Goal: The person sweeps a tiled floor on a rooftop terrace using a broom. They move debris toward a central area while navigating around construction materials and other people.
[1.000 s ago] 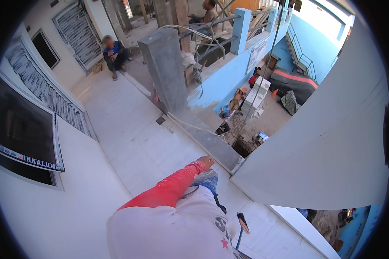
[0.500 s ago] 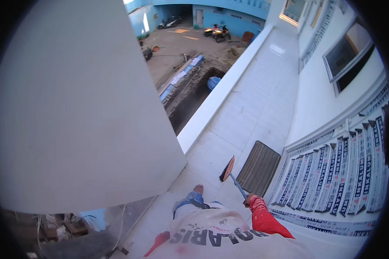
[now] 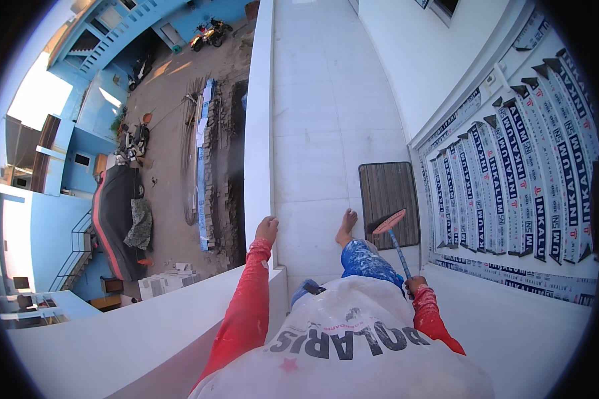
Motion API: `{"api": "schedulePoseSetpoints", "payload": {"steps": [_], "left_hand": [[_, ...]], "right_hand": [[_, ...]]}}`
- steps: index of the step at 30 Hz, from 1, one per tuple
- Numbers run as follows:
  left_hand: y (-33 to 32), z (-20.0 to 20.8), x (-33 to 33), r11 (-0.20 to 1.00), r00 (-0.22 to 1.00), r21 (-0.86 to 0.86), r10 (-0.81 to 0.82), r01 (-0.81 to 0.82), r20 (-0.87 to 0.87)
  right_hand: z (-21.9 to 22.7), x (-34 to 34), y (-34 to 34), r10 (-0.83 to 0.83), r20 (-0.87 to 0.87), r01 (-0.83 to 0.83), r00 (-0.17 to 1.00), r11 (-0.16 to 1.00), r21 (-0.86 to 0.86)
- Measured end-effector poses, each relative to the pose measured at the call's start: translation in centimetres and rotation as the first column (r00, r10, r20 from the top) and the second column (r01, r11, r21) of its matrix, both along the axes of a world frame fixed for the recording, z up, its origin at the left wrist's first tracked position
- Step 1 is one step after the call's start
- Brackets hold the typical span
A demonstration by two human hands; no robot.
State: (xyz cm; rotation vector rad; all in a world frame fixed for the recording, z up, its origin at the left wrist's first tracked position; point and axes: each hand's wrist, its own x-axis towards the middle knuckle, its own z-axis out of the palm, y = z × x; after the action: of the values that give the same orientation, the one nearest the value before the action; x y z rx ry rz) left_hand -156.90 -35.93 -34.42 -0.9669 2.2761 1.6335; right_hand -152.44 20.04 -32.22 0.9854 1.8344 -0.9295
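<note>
Ahead lies a mat [image 3: 390,185]; right hand [image 3: 416,286] grips a broom [image 3: 390,222], left hand [image 3: 267,230] half-curled, empty, near a ledge [image 3: 259,133].

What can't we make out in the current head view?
Head view: the broom, handle's near end hidden by the right hand and sleeve.
Head view: second foot, hidden below the shirt.
Head view: left hand, underside turned away; contact with the white ledge unclear.
Head view: whatever the dark cover hides.
Head view: window, cut by top edge.
</note>
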Motion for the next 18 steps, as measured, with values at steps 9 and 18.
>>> {"api": "schedulePoseSetpoints", "payload": {"steps": [9, 18], "left_hand": [[-2.7, -0.8, -6.8, 0.998, 0.956, -0.057, -0.022, 0.040, 0.294], [-4.3, -7.8, -6.3, 0.959, 0.590, 0.217, -0.284, 0.184, 0.756]], "right_hand": [[1.1, -32.3, -8.1, 0.224, -0.068, -0.225, 0.972, 0.974, -0.023], [2.0, -63.0, -13.9, 0.644, -0.128, -0.571, 0.754, 0.740, 0.356]]}}
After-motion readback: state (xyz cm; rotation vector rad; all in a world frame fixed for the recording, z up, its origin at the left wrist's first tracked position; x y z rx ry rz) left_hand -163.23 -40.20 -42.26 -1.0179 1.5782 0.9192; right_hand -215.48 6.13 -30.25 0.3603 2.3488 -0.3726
